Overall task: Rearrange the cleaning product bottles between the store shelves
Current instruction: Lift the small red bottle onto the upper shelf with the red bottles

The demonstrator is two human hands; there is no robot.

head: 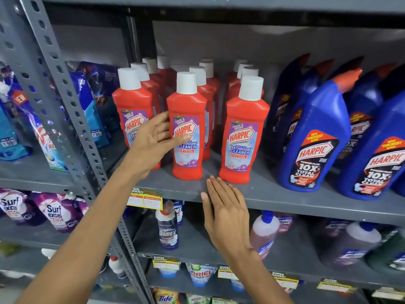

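Observation:
Red Harpic bathroom cleaner bottles with white caps stand in three rows on the grey shelf [274, 195]. My left hand [153, 143] reaches in with fingers apart, its thumb on the label of the front middle red bottle [187, 132] and its fingers passing behind that bottle's left side, in front of the left red bottle [133, 110]. My right hand [225, 213] is flat with fingers together at the shelf's front edge, just below the right red bottle [244, 139], holding nothing. Blue Harpic toilet cleaner bottles [317, 139] stand to the right.
A perforated grey upright [65, 102] divides this bay from detergent pouches [54, 213] on the left. The shelf below holds a Domex bottle [167, 229] and brown-liquid bottles [263, 233]. Yellow price tags [145, 199] hang on the shelf edges. Ariel and Tide packs sit lower.

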